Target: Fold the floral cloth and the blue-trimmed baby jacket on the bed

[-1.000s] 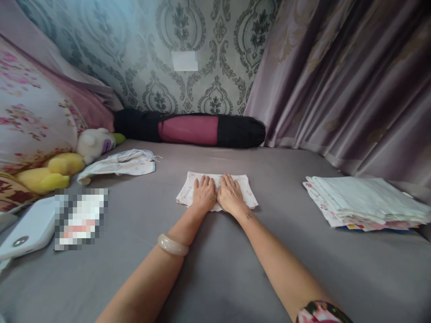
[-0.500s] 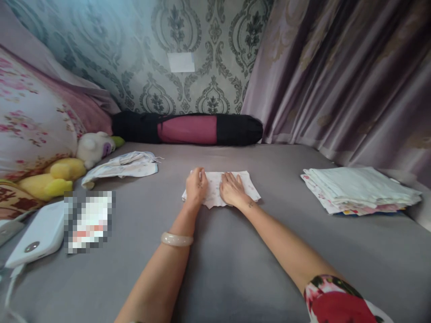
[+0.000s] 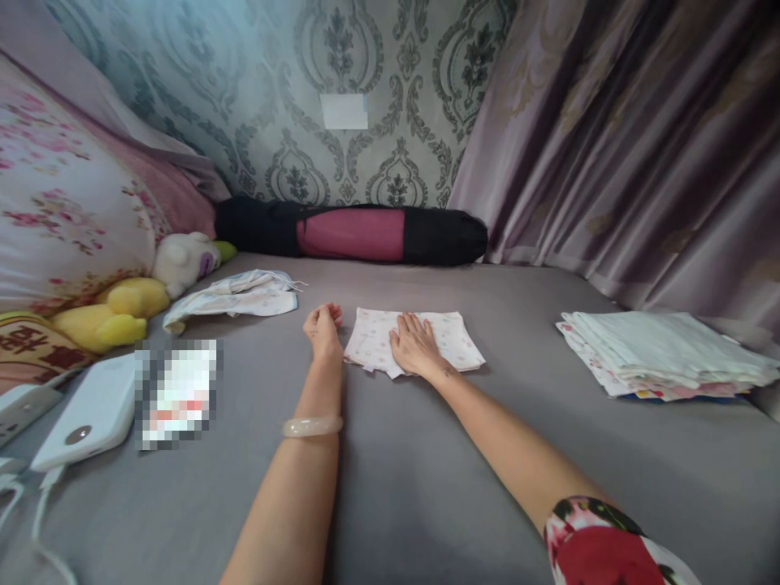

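Note:
A folded white cloth (image 3: 454, 329) with a small faint print lies flat on the grey bed sheet in front of me. My right hand (image 3: 415, 344) rests palm down on its middle, fingers stretched out. Just off the cloth's left edge is my left hand (image 3: 323, 327), its fingers curled in and nothing visible in them. A pale bangle (image 3: 313, 426) circles my left wrist. Along the cloth's near edge small bits stick out unevenly.
A stack of folded cloths (image 3: 664, 349) lies at right. At left are a crumpled light garment (image 3: 244, 299), plush toys (image 3: 131, 305), a white power bank (image 3: 91, 414) with a cable, and a blurred-out item (image 3: 179, 394). A black and maroon roll bag (image 3: 353, 233) lies along the wall.
My left hand has come off the cloth and moved left, fingers curled. My right hand stays flat on the cloth. The whole view has shifted slightly.

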Available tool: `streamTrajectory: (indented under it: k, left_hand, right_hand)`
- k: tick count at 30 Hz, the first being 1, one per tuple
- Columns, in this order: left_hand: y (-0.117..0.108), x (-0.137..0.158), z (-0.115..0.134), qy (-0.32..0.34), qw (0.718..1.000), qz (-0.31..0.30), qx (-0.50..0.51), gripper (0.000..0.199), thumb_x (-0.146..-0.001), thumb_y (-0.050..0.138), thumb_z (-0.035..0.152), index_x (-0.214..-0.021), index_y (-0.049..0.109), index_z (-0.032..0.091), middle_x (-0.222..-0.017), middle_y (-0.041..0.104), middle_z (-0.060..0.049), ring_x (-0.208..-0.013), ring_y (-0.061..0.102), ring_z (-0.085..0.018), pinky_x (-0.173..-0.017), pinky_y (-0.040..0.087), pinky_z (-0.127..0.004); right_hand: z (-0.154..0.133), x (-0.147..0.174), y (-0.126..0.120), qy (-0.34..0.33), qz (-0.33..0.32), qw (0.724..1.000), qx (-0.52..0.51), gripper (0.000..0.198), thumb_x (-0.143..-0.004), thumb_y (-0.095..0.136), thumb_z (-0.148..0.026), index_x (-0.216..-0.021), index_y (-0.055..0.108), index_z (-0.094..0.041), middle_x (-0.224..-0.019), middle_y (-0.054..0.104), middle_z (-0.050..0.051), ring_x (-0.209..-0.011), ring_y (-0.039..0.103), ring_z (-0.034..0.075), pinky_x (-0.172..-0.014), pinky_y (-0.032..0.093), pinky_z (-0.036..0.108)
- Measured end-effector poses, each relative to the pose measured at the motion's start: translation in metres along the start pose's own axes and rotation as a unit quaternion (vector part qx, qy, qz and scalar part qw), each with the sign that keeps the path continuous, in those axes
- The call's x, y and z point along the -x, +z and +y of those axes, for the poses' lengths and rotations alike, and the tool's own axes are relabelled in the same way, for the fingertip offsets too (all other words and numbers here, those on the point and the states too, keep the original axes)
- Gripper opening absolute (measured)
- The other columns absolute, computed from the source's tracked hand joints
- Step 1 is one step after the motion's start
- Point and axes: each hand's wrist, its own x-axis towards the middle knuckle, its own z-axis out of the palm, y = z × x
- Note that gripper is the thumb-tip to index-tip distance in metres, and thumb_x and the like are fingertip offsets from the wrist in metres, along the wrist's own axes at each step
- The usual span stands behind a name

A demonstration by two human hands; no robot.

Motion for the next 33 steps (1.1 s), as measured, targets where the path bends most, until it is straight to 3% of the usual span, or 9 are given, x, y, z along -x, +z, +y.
streamTrajectory:
  k: [5, 9, 23, 33]
  left_hand:
    - [0.0, 0.0, 0.001, -0.029, 0.998, 0.017, 0.058, 0.007, -0.072, 0.052, 0.021, -0.073, 0.058, 0.016, -0.068, 0.063, -0.001, -0.061, 0.062, -0.01, -0.061, 0.047, -0.021]
    - [0.0, -0.001, 0.002, -0.043, 0.995, 0.029, 0.081, 0.005, -0.07, 0.053, 0.02, -0.07, 0.056, 0.016, -0.064, 0.062, 0.0, -0.057, 0.06, -0.01, -0.062, 0.048, -0.022]
    - [-0.003, -0.008, 0.0, -0.05, 0.996, 0.021, 0.07, 0.006, -0.069, 0.05, 0.021, -0.071, 0.054, 0.018, -0.066, 0.061, 0.0, -0.059, 0.061, -0.01, -0.065, 0.049, -0.024]
    - [-0.004, -0.011, -0.002, -0.045, 0.996, 0.025, 0.068, 0.005, -0.07, 0.05, 0.021, -0.071, 0.054, 0.018, -0.064, 0.06, 0.0, -0.058, 0.061, -0.011, -0.062, 0.049, -0.024]
  right_hand:
    - [-0.013, -0.005, -0.004, 0.011, 0.001, 1.0, 0.002, 0.054, -0.097, 0.028, -0.031, -0.143, 0.035, -0.004, -0.151, 0.032, 0.017, -0.141, 0.023, 0.029, -0.114, 0.013, 0.051]
    - [-0.034, -0.007, -0.001, -0.023, 0.029, 0.999, -0.015, 0.054, -0.098, 0.027, -0.032, -0.144, 0.035, -0.005, -0.152, 0.03, 0.017, -0.142, 0.021, 0.027, -0.114, 0.012, 0.048]
    - [-0.043, -0.01, 0.005, -0.022, 0.017, 1.0, -0.014, 0.055, -0.098, 0.026, -0.034, -0.143, 0.036, -0.004, -0.151, 0.034, 0.017, -0.14, 0.026, 0.029, -0.113, 0.015, 0.05]
    - [-0.084, -0.026, 0.01, -0.069, 0.039, 0.996, -0.036, 0.052, -0.097, 0.028, -0.03, -0.141, 0.04, -0.003, -0.149, 0.037, 0.016, -0.14, 0.026, 0.026, -0.114, 0.015, 0.046]
